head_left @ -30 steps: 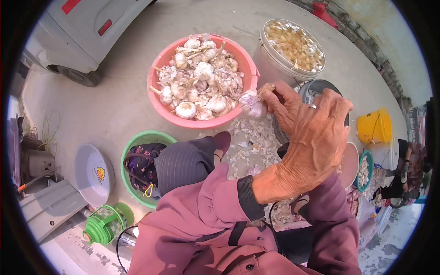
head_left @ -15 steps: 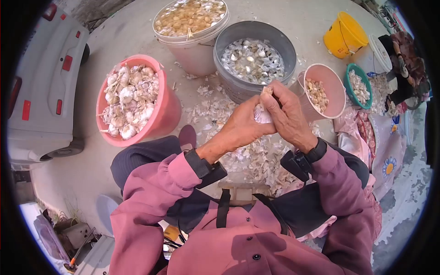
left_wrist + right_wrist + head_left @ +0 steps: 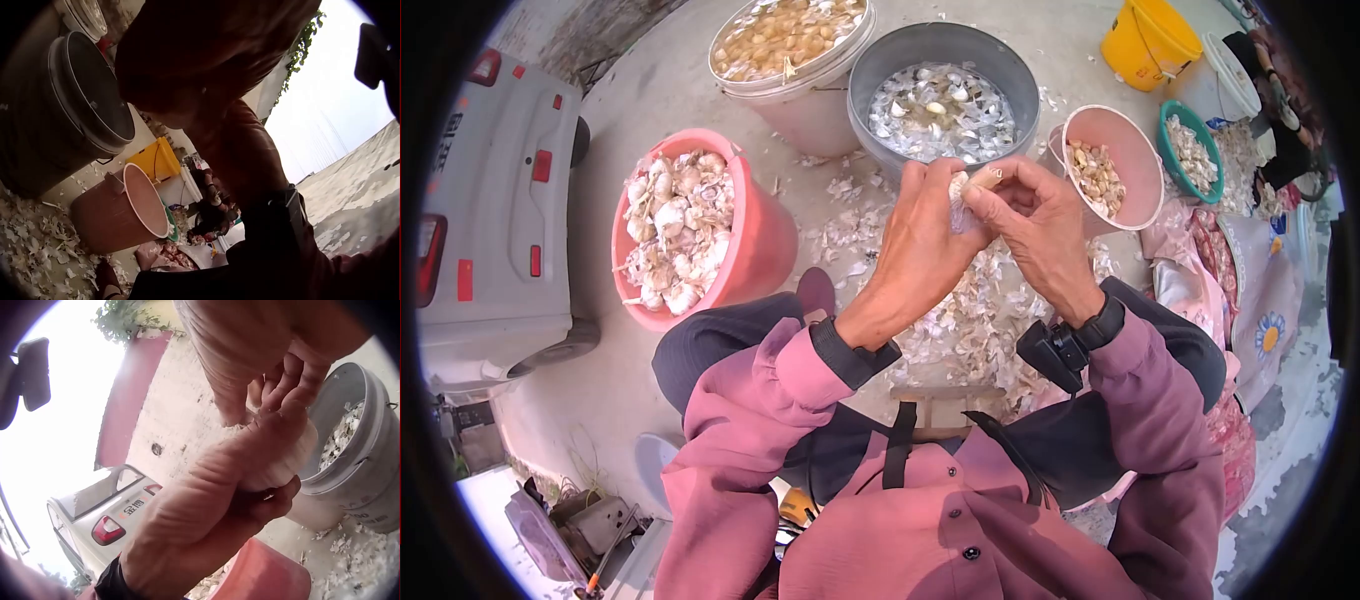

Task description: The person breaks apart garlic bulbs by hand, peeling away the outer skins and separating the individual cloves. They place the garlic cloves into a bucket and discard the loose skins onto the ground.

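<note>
Both hands meet over the near rim of the grey bucket. In the head view the left hand grips a whitish garlic bulb, its palm wrapped round one side. The right hand bends its thumb and forefinger to pinch the top of the bulb. From the right wrist, the pale garlic bulb shows between the left hand's thumb and fingers, with the right fingers at its upper end. In the left wrist view the left hand is dark and hides the bulb.
A pink tub of whole garlic bulbs stands left. A white bucket holds peeled cloves in liquid; a pink bucket and green basin hold more garlic. Papery skins litter the ground. A yellow bucket and parked van stand further off.
The head view has swung, and the hands now sit before the grey bucket, away from the pink tub. The garlic bulb stays in the left hand, while the right thumb has shifted across its top.
</note>
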`<state>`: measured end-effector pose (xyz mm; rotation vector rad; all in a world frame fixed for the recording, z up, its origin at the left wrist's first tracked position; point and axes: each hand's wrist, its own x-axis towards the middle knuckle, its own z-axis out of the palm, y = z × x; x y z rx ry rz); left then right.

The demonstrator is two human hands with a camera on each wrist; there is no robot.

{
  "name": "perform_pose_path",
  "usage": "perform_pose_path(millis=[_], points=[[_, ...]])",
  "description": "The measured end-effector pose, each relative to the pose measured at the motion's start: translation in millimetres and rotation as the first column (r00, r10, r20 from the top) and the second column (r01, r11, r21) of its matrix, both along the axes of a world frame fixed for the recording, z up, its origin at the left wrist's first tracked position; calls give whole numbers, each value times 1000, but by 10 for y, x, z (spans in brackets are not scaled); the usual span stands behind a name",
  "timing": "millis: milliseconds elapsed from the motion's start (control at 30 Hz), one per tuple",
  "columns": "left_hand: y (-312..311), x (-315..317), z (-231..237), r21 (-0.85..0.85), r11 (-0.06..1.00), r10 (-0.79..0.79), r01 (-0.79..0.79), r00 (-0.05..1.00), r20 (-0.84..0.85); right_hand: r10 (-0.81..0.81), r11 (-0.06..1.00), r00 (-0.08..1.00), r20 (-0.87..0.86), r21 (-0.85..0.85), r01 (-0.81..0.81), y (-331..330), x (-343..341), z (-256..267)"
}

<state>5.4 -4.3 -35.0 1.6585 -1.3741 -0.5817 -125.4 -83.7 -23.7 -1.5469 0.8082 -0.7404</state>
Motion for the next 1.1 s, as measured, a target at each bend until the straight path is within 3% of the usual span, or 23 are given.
perform_pose_path(millis=[67, 200, 467, 700, 800, 867, 1000, 1067, 1100], points=[[8, 30, 31, -24, 1000, -2, 3, 999, 39, -45, 998, 993, 110, 54, 39, 36, 20, -42], [69, -38, 57, -24, 1000, 2, -2, 1000, -7, -36, 999, 999, 12, 25, 36, 15, -9, -11], [77, -23, 23, -16, 998, -51, 53, 996, 74, -24, 994, 1000, 0, 111, 23, -25, -25, -17], [62, -49, -88, -2, 999, -48, 48, 999, 23, -26, 976, 999, 48, 219, 14, -43, -97, -114], [45, -58, -90, 0, 999, -47, 47, 999, 9, -3, 982, 1000, 21, 187, -1, -75, -107, -89], [33, -70, -71, 37, 999, -38, 40, 998, -55, 41, 982, 995, 94, 181, -58, -91, -122, -74], [7, -27, -37, 32, 999, -33, 34, 999, -22, 75, 990, 995, 71, 116, -83, -52, -115, -33], [18, -14, -9, 105, 992, -70, 70, 998, -5, 126, 985, 990, -58, -115, -132, -87, -136, -114], [22, -19, -24, 107, 992, -69, 69, 998, -6, 127, 985, 990, -59, -113, -133, -98, -144, -112]])
